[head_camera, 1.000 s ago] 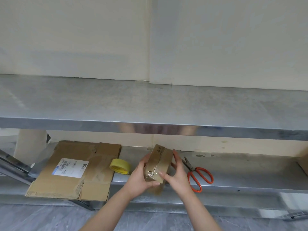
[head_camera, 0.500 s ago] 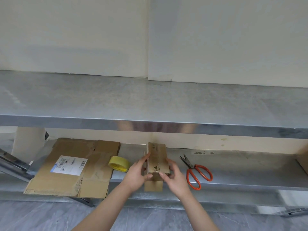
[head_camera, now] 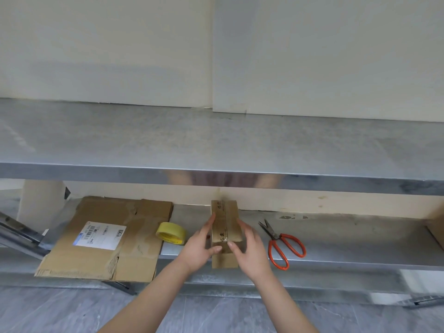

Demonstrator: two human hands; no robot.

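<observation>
Both my forearms reach forward and down to the lower shelf [head_camera: 348,246], where the small cardboard box [head_camera: 225,219] sits at the front edge, between the yellow tape roll [head_camera: 171,233] and the scissors [head_camera: 282,243]. My left hand [head_camera: 198,247] and right hand [head_camera: 252,252] flank it, fingers [head_camera: 209,223] laid along its sides and thumbs hooked across the near face, gripping it.

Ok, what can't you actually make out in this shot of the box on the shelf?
Head view only:
Small cardboard box: contents hidden by its own walls; its sides covered by the left hand and right hand.
Print on its tape strip: too small to read.
Shipping label on the flattened carton: text too small.
Brown cardboard piece at the right: cut off by the frame edge.
</observation>
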